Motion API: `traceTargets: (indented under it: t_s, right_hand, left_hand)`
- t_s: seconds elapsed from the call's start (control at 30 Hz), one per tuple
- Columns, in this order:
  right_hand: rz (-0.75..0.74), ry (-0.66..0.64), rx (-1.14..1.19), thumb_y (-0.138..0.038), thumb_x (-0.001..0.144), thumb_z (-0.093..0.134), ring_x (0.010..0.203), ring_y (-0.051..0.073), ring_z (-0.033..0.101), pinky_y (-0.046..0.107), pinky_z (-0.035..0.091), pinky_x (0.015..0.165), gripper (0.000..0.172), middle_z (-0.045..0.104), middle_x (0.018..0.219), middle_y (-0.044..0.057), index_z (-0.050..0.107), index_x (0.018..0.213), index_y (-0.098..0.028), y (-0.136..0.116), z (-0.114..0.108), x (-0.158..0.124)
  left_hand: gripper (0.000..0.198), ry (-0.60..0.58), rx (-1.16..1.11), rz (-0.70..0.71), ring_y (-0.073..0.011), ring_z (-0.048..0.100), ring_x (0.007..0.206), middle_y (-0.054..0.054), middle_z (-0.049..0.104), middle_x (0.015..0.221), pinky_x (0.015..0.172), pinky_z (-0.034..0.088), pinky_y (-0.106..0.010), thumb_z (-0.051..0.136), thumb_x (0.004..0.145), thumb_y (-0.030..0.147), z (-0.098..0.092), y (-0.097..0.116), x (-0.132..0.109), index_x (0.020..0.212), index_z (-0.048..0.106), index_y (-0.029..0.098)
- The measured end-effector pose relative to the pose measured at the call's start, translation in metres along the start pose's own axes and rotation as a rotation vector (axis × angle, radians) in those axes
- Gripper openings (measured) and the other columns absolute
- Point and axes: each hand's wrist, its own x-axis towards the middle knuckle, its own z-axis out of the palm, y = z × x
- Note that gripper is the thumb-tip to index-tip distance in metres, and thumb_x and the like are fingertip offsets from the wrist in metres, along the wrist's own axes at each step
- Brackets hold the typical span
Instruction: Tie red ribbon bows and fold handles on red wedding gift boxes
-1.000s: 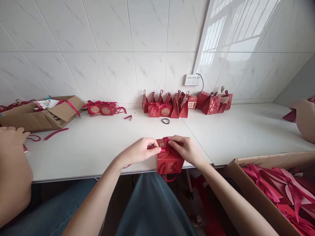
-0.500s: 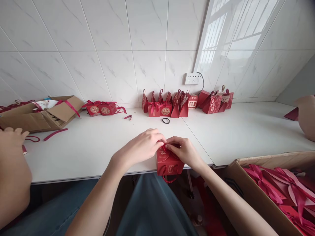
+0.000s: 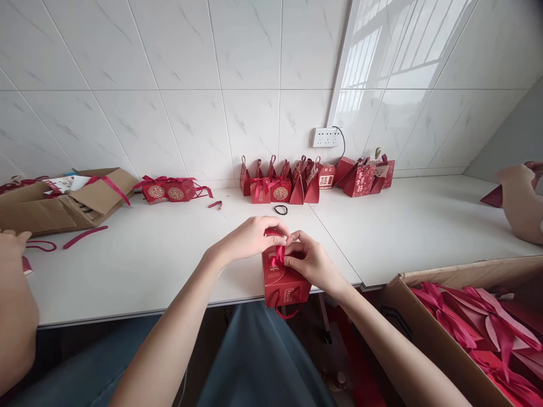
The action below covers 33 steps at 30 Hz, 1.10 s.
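Observation:
A red gift box (image 3: 285, 287) with gold print and a twisted cord handle stands at the table's front edge. On its top is a red ribbon (image 3: 278, 255) forming a loop. My left hand (image 3: 253, 236) comes from the left, its fingers closed on the ribbon above the box. From the right, my right hand (image 3: 309, 259) pinches the ribbon just beside the loop, its lower fingers close to the lid. The fingertips of both hands nearly meet and partly cover the ribbon.
Red boxes (image 3: 280, 191) line the wall, with a black band (image 3: 280, 210) before them. An open carton (image 3: 63, 212) sits at left, and another carton (image 3: 462, 270) with ribboned boxes at lower right. Another person's arm (image 3: 14, 299) is at left, another hand (image 3: 515, 175) at right.
The ribbon now stands up in a visible loop over the box, and my left fingers have lifted slightly. The view has shifted a little, moving the scene leftward.

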Motion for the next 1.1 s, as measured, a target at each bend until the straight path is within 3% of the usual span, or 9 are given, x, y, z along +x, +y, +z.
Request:
traceTargets:
  t_s: [0.23, 0.4, 0.53, 0.7, 0.8, 0.97, 1.1]
  right_hand:
    - [-0.008, 0.172, 0.104, -0.033, 0.069, 0.073, 0.065, 0.013, 0.059, 0.024, 0.044, 0.058, 0.035, 0.068, 0.071, -0.002, 0.041, 0.08, -0.023, 0.005, 0.003, -0.002]
    - [-0.057, 0.275, 0.109, -0.036, 0.07, 0.07, 0.069, 0.015, 0.06, 0.026, 0.045, 0.063, 0.031, 0.066, 0.072, 0.0, 0.044, 0.078, -0.022, 0.011, 0.004, 0.0]
    - [-0.068, 0.328, -0.045, -0.033, 0.071, 0.067, 0.067, 0.015, 0.057, 0.027, 0.045, 0.061, 0.025, 0.059, 0.069, 0.0, 0.045, 0.071, -0.021, 0.011, 0.003, -0.001]
    - [-0.049, 0.337, -0.176, -0.029, 0.071, 0.063, 0.066, 0.014, 0.056, 0.025, 0.044, 0.059, 0.02, 0.055, 0.068, -0.002, 0.045, 0.067, -0.021, 0.004, 0.002, -0.004]
    - [-0.038, 0.348, -0.216, -0.028, 0.072, 0.062, 0.065, 0.014, 0.055, 0.025, 0.043, 0.058, 0.016, 0.056, 0.068, -0.001, 0.047, 0.069, -0.021, 0.002, 0.002, -0.004]
    - [-0.037, 0.321, -0.232, -0.033, 0.073, 0.064, 0.064, 0.013, 0.055, 0.025, 0.044, 0.058, 0.02, 0.057, 0.067, -0.001, 0.049, 0.066, -0.02, 0.002, -0.003, -0.002]
    - [0.017, 0.203, -0.162, -0.043, 0.07, 0.069, 0.062, 0.013, 0.056, 0.025, 0.044, 0.056, 0.029, 0.06, 0.067, 0.0, 0.052, 0.068, -0.019, 0.0, -0.014, 0.0]
  left_hand:
    - [0.011, 0.1, -0.121, -0.018, -0.0147, 0.058, 0.074, -0.001, 0.066, 0.081, 0.068, 0.045, -0.026, 0.058, 0.079, 0.028, 0.022, -0.031, 0.001, 0.077, 0.063, 0.019]
    - [0.009, 0.152, -0.082, -0.024, -0.0145, 0.057, 0.074, -0.001, 0.064, 0.083, 0.067, 0.044, -0.025, 0.055, 0.077, 0.021, 0.034, -0.032, -0.009, 0.078, 0.063, 0.019]
    - [0.013, 0.126, -0.067, -0.036, -0.0154, 0.057, 0.075, -0.002, 0.062, 0.083, 0.069, 0.044, -0.027, 0.051, 0.08, 0.023, 0.036, -0.028, -0.016, 0.076, 0.063, 0.019]
    - [0.012, 0.128, -0.017, -0.014, -0.0189, 0.055, 0.084, -0.003, 0.062, 0.082, 0.076, 0.043, -0.03, 0.055, 0.079, 0.026, 0.034, -0.021, -0.022, 0.075, 0.064, 0.019]
    - [0.019, 0.119, -0.052, -0.016, -0.0194, 0.054, 0.085, -0.002, 0.06, 0.081, 0.075, 0.042, -0.03, 0.057, 0.08, 0.037, 0.04, -0.021, -0.023, 0.076, 0.062, 0.019]
    - [0.035, 0.279, -0.111, -0.077, -0.0165, 0.051, 0.073, -0.001, 0.053, 0.071, 0.067, 0.04, -0.028, 0.047, 0.087, 0.045, 0.059, -0.025, -0.02, 0.064, 0.052, 0.019]
    - [0.029, 0.342, -0.079, -0.104, -0.0189, 0.055, 0.079, -0.002, 0.059, 0.074, 0.073, 0.041, -0.03, 0.049, 0.086, 0.042, 0.067, -0.025, -0.019, 0.069, 0.057, 0.019]
